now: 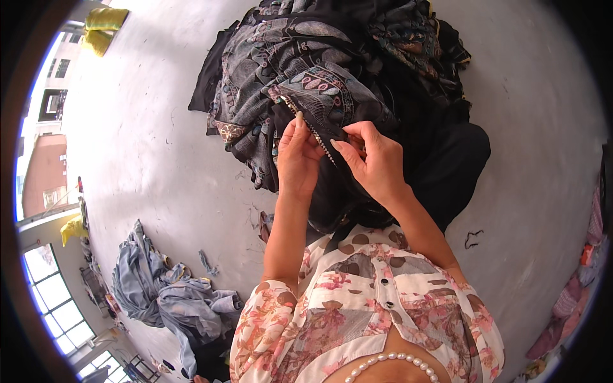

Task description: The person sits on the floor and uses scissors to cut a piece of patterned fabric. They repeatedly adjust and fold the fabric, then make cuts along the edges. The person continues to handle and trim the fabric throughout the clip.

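A large heap of black patterned fabric (pixel 306 51) lies in front of me, with grey, pink and teal motifs woven or printed on it. My left hand (pixel 298 153) pinches an edge of this fabric between thumb and fingers, where a pale patterned border strip (pixel 319 139) runs slantwise. Just to the right of that strip, my right hand (pixel 375 156) has its thumb and index finger close together at the black cloth. Whether a small thing sits between those right fingertips is too fine to make out. Plain black cloth hangs down below both hands.
Grey-blue crumpled cloth (pixel 191 300) lies on the pale floor (pixel 172 166) at the lower left. A scrap of dark thread (pixel 472 239) is on the floor to the right. Pink and grey cloths (pixel 568 297) line the far right edge. Yellow bundles (pixel 102 29) and windows stand at the left.
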The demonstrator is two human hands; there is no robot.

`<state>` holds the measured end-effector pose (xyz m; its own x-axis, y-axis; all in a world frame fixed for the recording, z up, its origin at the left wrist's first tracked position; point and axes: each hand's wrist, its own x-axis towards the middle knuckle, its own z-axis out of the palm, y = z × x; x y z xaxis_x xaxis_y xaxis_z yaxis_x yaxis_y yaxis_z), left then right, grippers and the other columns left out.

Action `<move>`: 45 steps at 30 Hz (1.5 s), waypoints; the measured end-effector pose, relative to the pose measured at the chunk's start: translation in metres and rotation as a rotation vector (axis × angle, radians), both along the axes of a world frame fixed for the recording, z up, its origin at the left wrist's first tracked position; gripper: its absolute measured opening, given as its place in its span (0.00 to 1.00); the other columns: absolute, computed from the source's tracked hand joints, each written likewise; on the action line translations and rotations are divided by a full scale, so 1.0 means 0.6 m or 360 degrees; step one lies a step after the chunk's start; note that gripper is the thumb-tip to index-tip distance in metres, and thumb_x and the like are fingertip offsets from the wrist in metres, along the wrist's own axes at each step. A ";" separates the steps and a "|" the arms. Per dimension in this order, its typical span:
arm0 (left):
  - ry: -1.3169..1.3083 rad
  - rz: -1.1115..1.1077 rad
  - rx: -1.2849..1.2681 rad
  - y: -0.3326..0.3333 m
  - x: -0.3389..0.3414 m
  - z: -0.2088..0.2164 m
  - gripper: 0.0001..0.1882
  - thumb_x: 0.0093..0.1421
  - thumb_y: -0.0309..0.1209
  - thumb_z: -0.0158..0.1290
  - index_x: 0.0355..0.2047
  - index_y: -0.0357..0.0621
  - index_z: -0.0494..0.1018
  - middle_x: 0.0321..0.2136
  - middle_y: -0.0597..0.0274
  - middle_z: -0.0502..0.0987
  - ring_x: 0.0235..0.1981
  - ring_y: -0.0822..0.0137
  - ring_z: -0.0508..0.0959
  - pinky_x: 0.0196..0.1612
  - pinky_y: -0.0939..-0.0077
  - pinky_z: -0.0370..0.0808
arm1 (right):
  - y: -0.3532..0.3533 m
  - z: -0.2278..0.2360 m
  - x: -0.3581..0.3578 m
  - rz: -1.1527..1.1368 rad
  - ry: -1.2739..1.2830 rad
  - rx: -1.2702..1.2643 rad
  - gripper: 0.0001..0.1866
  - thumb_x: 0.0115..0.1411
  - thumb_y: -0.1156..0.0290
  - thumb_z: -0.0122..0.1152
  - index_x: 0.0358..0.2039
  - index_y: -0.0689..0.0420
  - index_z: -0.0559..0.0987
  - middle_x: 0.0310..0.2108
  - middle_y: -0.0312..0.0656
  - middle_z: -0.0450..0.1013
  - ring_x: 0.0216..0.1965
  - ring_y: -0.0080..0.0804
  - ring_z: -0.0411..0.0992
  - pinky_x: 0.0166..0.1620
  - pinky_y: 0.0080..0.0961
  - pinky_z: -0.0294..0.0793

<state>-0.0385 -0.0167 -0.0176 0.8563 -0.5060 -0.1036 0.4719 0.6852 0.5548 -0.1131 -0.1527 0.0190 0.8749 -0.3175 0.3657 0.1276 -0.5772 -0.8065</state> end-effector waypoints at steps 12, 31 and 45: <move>0.0101 0.0184 0.0260 -0.026 -0.018 0.034 0.10 0.66 0.34 0.44 0.36 0.44 0.72 0.32 0.64 0.78 0.31 0.73 0.79 0.34 0.74 0.80 | -0.008 -0.009 -0.003 -0.0115 -0.0037 0.0677 0.09 0.57 0.70 0.62 0.34 0.61 0.73 0.22 0.38 0.74 0.22 0.19 0.72 0.26 0.16 0.70; -0.0317 0.0226 0.0766 -0.036 -0.041 0.029 0.08 0.65 0.33 0.48 0.36 0.43 0.74 0.27 0.73 0.74 0.26 0.84 0.72 0.29 0.89 0.70 | -0.014 0.007 -0.001 -0.0019 0.0200 0.0328 0.09 0.58 0.71 0.62 0.33 0.63 0.73 0.24 0.37 0.74 0.25 0.15 0.70 0.28 0.13 0.69; -0.0508 0.0215 0.0885 -0.032 -0.045 0.033 0.09 0.64 0.33 0.50 0.36 0.41 0.74 0.27 0.75 0.73 0.27 0.85 0.70 0.31 0.88 0.69 | -0.021 0.012 -0.006 0.0106 0.0221 0.0675 0.09 0.59 0.70 0.61 0.32 0.62 0.73 0.24 0.31 0.72 0.25 0.12 0.67 0.28 0.10 0.65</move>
<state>-0.0656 -0.0361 0.0025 0.9405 -0.3362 -0.0492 0.1555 0.2972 0.9421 -0.1165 -0.1654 0.0262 0.9301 -0.3553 0.0928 0.0270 -0.1858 -0.9822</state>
